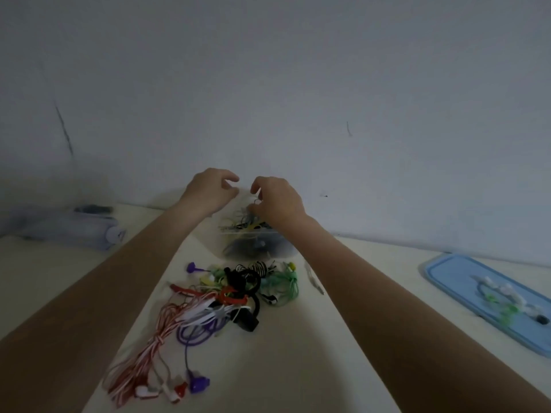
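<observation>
We hold both hands over the clear container, which stands at the far edge of the counter, close against the wall. Our left hand hovers just left of the container's top, its fingers curled and the thumb close under the forefinger with a narrow gap between them. We cannot tell whether anything thin is pinched there. Our right hand sits over the container's opening, its fingers curled down onto the tangle of cables that fills the upper part. The picture is too blurred to show whether they actually grip a strand or only touch it. The two hands are near each other but apart.

Just in front of the container, between our forearms, lies a loose pile of earphones in black, green, white and red. A red-and-white cord trails from it toward us, ending beside a purple earbud. Well to the right, a blue lid lies flat on the counter with a few small white and green pieces on it. At the far left, a grey pouch rests by the wall.
</observation>
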A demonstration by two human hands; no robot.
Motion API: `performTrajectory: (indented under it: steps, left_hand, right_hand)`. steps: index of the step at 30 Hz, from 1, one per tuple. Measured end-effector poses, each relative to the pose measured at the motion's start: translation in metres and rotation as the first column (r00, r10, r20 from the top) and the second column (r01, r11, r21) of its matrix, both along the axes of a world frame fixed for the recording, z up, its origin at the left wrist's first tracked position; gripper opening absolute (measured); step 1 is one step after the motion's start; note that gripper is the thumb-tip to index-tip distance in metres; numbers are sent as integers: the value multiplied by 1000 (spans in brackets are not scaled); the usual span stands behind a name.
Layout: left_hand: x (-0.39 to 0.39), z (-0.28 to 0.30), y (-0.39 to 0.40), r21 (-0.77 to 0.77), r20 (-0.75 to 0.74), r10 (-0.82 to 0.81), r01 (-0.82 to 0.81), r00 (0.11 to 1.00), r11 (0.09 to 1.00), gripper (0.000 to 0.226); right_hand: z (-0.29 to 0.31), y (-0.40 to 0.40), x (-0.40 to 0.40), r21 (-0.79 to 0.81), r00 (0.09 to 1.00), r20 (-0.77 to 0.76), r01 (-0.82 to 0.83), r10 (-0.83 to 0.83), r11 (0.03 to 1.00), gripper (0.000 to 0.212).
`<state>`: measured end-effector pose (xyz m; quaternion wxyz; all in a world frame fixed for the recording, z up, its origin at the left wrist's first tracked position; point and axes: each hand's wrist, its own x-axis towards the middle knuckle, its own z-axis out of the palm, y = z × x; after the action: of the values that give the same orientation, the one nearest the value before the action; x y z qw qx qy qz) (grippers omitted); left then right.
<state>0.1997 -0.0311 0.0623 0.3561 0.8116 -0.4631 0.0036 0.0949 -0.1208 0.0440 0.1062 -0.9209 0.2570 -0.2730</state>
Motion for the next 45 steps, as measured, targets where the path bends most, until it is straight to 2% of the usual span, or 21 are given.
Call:
performTrajectory:
  steps: [2, 5, 11, 13, 15, 17, 19, 21, 24, 26, 29, 34, 36, 38, 41, 45]
  left_hand:
    - [1, -5, 0, -11, 38, -1, 2, 999, 1000, 25]
    - [-6, -8, -2, -33, 60, -31, 33, 998, 999, 22]
    - [-47, -6, -9, -53, 59, -225, 228, 973, 972, 19]
    - [-66, -8, -14, 24, 45, -320, 319, 946, 948, 20]
    - [-84, -13, -20, 158, 43, -410, 399, 911, 903, 23]
    - [-100, -21, -26, 269, 18, -449, 428, 893, 863, 26]
    - [-110, -28, -32, 351, 38, -467, 425, 884, 834, 29]
    - [-119, -35, -37, 427, 95, -485, 405, 869, 808, 33]
    - [-134, -44, -41, 475, 101, -493, 394, 864, 787, 33]
    - [-141, -49, -42, 434, 99, -474, 391, 875, 812, 26]
    - [-158, -53, -47, 303, 11, -478, 453, 878, 839, 23]
    - [-193, -62, -59, 241, -134, -584, 598, 800, 764, 26]
    - [-203, -64, -62, 228, -189, -603, 632, 775, 740, 24]
    - [-210, -65, -68, 242, -158, -626, 644, 764, 725, 20]
    - [-213, -66, -77, 257, -149, -641, 655, 753, 711, 27]
    - [-222, -69, -81, 122, -169, -603, 624, 779, 772, 29]
  right_hand:
    - [0, -1, -2, 49, 998, 29, -48, 47, 998, 22]
    - [5, -7, -18, 113, 986, 159, -75, 56, 991, 16]
    - [15, -27, -81, 137, 992, 125, 10, -27, 990, 17]
    - [9, -34, -104, 105, 997, 10, 74, -75, 992, 19]
    - [-3, -40, -119, 108, 982, -170, 98, -79, 989, 23]
    - [-20, -40, -130, 146, 947, -317, 96, -46, 985, 25]
    - [-39, -37, -133, 145, 920, -392, 90, -26, 985, 28]
    - [-51, -33, -136, 115, 936, -351, 83, -37, 990, 28]
    - [-50, -29, -147, 148, 990, -129, 69, -50, 986, 20]
    - [-45, -28, -157, 188, 997, -55, 63, -53, 980, 15]
    - [-38, -33, -182, 209, 996, -24, 86, -83, 974, 10]
    - [-35, -39, -232, 246, 976, -169, 178, -138, 953, 11]
    - [-34, -41, -247, 288, 974, -161, 198, -156, 937, 6]
    - [-30, -48, -267, 288, 965, -115, 258, -234, 922, 9]
    - [-25, -64, -293, 190, 913, -89, 407, -397, 893, 15]
    - [-33, -81, -310, 158, 846, -97, 533, -524, 831, 20]
